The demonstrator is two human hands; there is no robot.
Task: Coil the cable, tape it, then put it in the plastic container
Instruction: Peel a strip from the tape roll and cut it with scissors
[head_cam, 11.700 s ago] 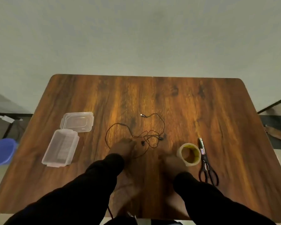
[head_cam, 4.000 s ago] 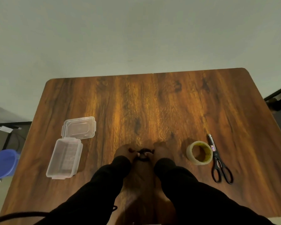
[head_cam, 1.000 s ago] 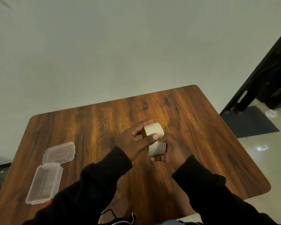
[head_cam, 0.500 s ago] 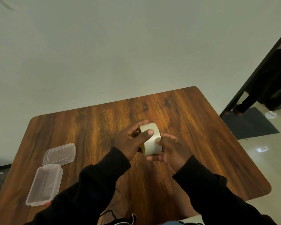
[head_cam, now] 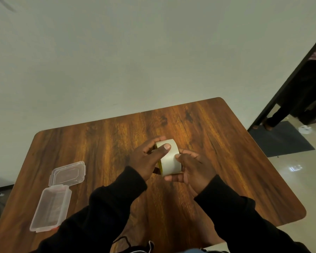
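Observation:
Both hands hold a pale roll of tape [head_cam: 169, 157] upright above the middle of the wooden table [head_cam: 226, 161]. My left hand [head_cam: 146, 161] grips the roll's left side, thumb pressed on its outer face. My right hand [head_cam: 192, 170] cups the right and lower side, thumb tip on the tape face. The clear plastic container [head_cam: 50, 209] lies open at the table's left, with its clear lid [head_cam: 67, 173] flat just beyond it. The coiled cable is not visible; something dark shows under my left palm, but I cannot tell what it is.
A thin dark cord [head_cam: 122, 241] hangs at my chest by the near table edge. At the right a dark doorway opens onto a shiny floor with a dark mat [head_cam: 281, 141], where a person's legs [head_cam: 288, 110] stand. The scissors are hidden from view.
Since four seconds ago my hands left the coiled cable and picked up the tape roll. Over the last second my left thumb slid up the roll's face; the roll turned slightly.

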